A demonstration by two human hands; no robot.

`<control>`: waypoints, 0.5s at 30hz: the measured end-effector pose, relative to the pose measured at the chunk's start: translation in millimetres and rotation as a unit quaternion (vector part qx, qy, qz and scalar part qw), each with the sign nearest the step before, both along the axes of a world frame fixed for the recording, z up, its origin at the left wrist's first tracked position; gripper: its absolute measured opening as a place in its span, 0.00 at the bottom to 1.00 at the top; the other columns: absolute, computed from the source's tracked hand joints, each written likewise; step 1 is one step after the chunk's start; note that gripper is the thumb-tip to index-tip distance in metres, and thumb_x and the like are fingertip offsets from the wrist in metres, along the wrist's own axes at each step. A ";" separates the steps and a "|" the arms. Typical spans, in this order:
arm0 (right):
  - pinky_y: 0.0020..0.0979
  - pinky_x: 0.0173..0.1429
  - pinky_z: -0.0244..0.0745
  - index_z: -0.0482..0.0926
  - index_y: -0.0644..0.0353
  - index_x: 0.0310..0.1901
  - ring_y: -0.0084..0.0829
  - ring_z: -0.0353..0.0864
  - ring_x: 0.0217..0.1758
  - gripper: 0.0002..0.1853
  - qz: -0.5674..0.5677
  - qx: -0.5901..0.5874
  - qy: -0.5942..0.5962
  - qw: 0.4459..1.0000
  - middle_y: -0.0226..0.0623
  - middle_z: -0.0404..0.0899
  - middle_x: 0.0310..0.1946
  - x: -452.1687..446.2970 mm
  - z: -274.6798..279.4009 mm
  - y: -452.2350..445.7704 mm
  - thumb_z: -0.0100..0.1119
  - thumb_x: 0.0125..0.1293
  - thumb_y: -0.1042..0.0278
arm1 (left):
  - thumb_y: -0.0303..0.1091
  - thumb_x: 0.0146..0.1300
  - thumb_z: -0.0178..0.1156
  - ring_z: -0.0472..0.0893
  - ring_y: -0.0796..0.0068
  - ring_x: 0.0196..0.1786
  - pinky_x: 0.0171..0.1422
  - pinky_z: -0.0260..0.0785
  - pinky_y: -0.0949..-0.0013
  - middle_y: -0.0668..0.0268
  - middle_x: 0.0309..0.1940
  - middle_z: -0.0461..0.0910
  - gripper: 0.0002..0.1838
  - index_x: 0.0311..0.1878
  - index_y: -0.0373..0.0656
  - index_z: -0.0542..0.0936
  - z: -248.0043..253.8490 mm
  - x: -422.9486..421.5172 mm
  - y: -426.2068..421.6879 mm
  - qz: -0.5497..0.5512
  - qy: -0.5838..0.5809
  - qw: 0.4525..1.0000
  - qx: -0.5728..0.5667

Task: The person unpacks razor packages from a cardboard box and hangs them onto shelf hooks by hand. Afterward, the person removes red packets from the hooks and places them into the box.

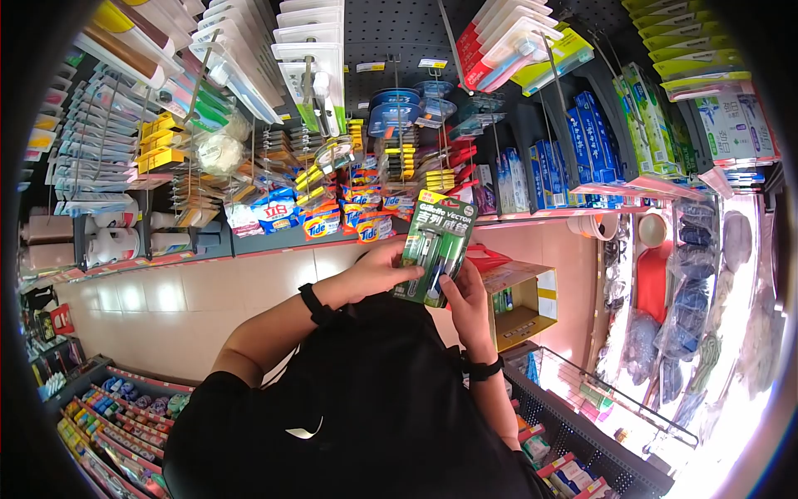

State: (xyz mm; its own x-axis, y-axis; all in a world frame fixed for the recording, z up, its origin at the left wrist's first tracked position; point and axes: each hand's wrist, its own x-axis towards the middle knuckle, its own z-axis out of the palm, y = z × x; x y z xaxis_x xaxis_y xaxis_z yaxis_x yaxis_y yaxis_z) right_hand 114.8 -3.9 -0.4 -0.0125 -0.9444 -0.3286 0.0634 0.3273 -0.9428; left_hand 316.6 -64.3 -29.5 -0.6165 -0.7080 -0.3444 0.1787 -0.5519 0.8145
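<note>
Between my hands is a green Gillette Vector razor pack point(434, 248), a carded blister held upright but slightly tilted in front of my chest. My left hand point(384, 270) grips its left edge, thumb laid across the front. On the lower right edge, my right hand point(465, 303) pinches the card with its thumb on the clear plastic. The fingers behind the card are hidden. Just beyond the pack, orange Tide packets point(374, 226) sit at the front of the shelf.
Toothbrush packs point(104, 133) hang on hooks at the left, with boxed toothpaste point(592, 137) shelved at the right. An open cardboard box point(524, 312) stands beside my right hand. Low shelves of goods point(116, 432) lie behind me at left. A wire rack point(615, 391) is at lower right.
</note>
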 end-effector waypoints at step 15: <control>0.27 0.60 0.74 0.64 0.67 0.70 0.24 0.79 0.56 0.26 -0.006 0.000 0.005 1.000 0.38 0.80 0.54 2.0 3.9 3.1 0.57 0.73 0.75 | 0.28 0.69 0.63 0.80 0.82 0.51 0.55 0.75 0.72 0.71 0.51 0.81 0.18 0.62 0.43 0.78 -2.4 1.9 1.2 -0.012 -0.008 1.000 0.006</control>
State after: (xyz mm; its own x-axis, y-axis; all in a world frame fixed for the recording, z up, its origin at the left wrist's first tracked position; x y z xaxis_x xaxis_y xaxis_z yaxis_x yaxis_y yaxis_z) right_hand 116.9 -0.8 3.5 -0.0267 -0.9439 -0.3292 0.0569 0.3273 -0.9432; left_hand 318.5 -63.1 -31.9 -0.6274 -0.6891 -0.3626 0.1527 -0.5655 0.8105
